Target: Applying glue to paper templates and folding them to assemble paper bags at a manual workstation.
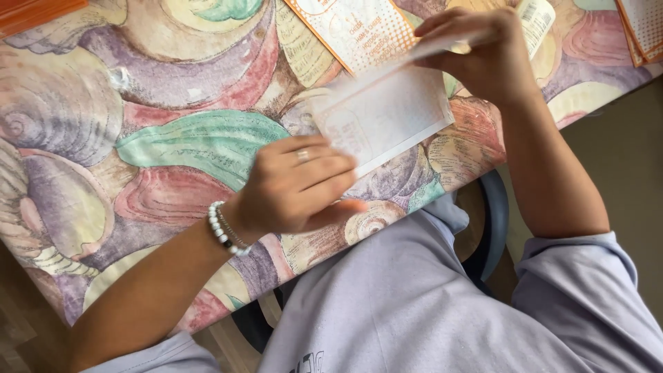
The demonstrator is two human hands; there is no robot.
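Our left hand (pixel 297 183) sits at the centre of the frame, fingers curled and pressed down on the near corner of a white sheet of paper (pixel 387 117) with a faint orange dotted border, pinning it to the table. On one of its fingers is a ring (pixel 302 155), and a bracelet of white beads (pixel 224 231) circles the wrist just below and left of it. Our right hand (pixel 480 52) is in the upper right of the frame, fingers pinched closed on the far edge of the same sheet, which is lifted and folded over there so that the edge shows as a pale blurred strip running up from the centre towards that hand. So the sheet lies between our two hands, slanting from the middle of the picture up to the right, flat at its lower end and raised at its upper end.

Under it spreads a tablecloth (pixel 138 103) printed with big seashells in purple, pink, green and cream, filling the left and upper parts of the frame. An orange-and-white printed card (pixel 345 31) lies at the top centre, just above the sheet and partly tucked behind it. More orange-edged cards (pixel 642 27) show in the upper right corner, well apart from the hands. Our lilac shirt (pixel 414 304) fills the lower right.
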